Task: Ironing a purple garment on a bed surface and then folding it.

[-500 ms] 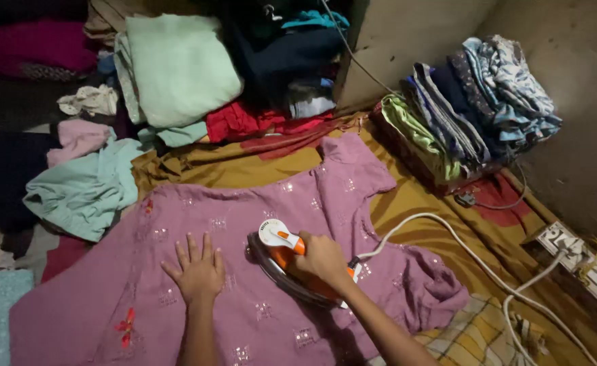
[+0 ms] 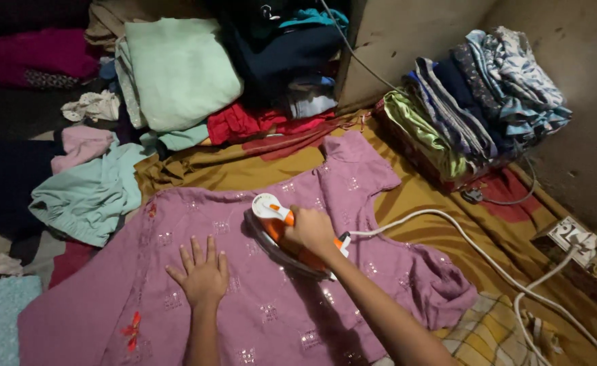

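On a floor spread with a mustard cloth (image 2: 244, 169) amid heaped laundry, the right hand (image 2: 310, 230) grips an orange iron (image 2: 281, 234) on a mauve tunic (image 2: 258, 285); the left hand (image 2: 202, 274), open flat beside the iron, risks a burn, as does lingering on the sequined fabric.

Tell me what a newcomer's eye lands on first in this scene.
First comes the orange-and-white iron at the centre, gripped by the right hand on a mauve embroidered garment spread over a mustard cloth. The left hand lies flat on the garment beside it. Next come the stack of folded clothes at upper right and the white cord running to a power strip at the right edge.
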